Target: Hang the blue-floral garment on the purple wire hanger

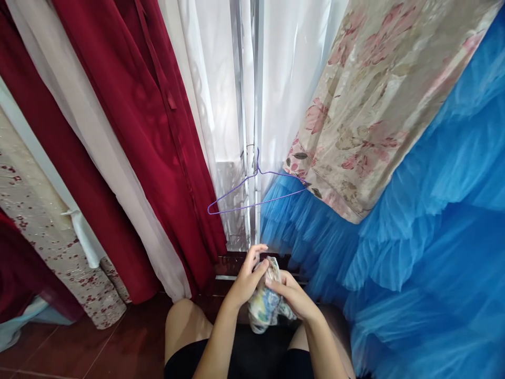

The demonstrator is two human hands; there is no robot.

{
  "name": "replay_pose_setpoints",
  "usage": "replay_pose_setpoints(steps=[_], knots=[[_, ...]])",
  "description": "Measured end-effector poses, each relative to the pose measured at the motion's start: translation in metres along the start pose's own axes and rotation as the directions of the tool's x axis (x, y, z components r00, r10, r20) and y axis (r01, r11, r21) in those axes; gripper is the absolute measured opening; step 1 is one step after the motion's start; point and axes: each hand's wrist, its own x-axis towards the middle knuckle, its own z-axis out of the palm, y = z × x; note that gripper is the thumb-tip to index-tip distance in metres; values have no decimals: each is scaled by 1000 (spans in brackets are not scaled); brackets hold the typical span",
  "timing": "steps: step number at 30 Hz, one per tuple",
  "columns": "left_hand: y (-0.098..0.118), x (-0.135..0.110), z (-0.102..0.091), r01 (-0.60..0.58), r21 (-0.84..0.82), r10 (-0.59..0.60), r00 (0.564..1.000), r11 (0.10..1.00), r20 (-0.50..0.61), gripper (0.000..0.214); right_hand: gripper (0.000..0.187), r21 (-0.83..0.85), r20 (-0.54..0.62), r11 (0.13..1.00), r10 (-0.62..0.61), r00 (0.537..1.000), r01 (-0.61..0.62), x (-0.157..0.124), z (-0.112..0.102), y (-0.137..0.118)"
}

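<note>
A bunched piece of thin patterned cloth (263, 305), pale with blue, yellow and green blotches, is between my hands above my lap. My left hand (248, 278) has its thumb pressed on the cloth's upper left, while its fingers curve above it. My right hand (295, 296) grips the right side, thumb on top and the other fingers partly hidden behind. The lower end hangs loose and looks slightly blurred. What kind of garment or cloth it is cannot be made out. Just beyond my hands hangs a purple wire hanger (256, 206) with nothing on it.
Dark red drapes (130, 105) and a pale pink fabric (114, 168) hang on the left. White cloth (292, 79) and a metal pole (257, 95) stand ahead. On the right hang a floral fabric (366, 121) and ruffled blue tulle (445, 252). Reddish-brown tiles (130, 342) cover the floor.
</note>
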Motion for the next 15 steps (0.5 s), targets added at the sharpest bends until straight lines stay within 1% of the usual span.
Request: replay_pose_setpoints(steps=[1, 2, 3, 4, 5, 6, 7, 8, 10, 11, 13, 14, 15], knots=[[-6, -8, -7, 80, -18, -78, 992, 997, 95, 45, 42, 26, 43, 999, 27, 999, -28, -3, -2, -4], [-13, -17, -14, 170, -6, -165, 966, 985, 196, 52, 39, 48, 75, 997, 48, 996, -52, -7, -6, -10], [-20, -26, -22, 244, 36, -244, 927, 969, 285, 56, 37, 51, 92, 997, 54, 994, -59, -10, -10, -17], [-26, -35, -29, 287, 104, -305, 888, 952, 344, 58, 35, 29, 107, 998, 51, 993, -54, -13, -16, -27], [-31, -41, -37, 297, 189, -348, 860, 936, 374, 56, 33, -15, 138, 999, 49, 989, -47, -15, -22, -37], [-35, -46, -46, 276, 281, -371, 847, 919, 381, 52, 32, -75, 178, 997, 49, 983, -36, -16, -28, -49], [-37, -48, -56, 230, 372, -372, 850, 899, 373, 47, 30, -140, 214, 990, 45, 976, -16, -16, -34, -60], [-38, -47, -67, 171, 457, -354, 867, 873, 351, 43, 27, -202, 237, 979, 39, 971, 10, -15, -39, -71], [-35, -38, -89, 56, 587, -279, 913, 808, 297, 40, 26, -300, 243, 952, 14, 970, 62, -10, -46, -88], [-32, -32, -100, 5, 621, -225, 934, 784, 276, 36, 27, -333, 234, 939, -7, 972, 87, -5, -48, -94], [-23, -17, -120, -70, 625, -119, 960, 777, 254, 24, 29, -373, 195, 919, -60, 979, 130, 4, -50, -102], [-18, -10, -129, -79, 597, -83, 968, 798, 239, 21, 31, -386, 168, 910, -93, 981, 152, 9, -50, -105], [-13, -4, -136, -67, 554, -61, 976, 830, 209, 23, 33, -398, 138, 901, -129, 982, 174, 13, -51, -107]])
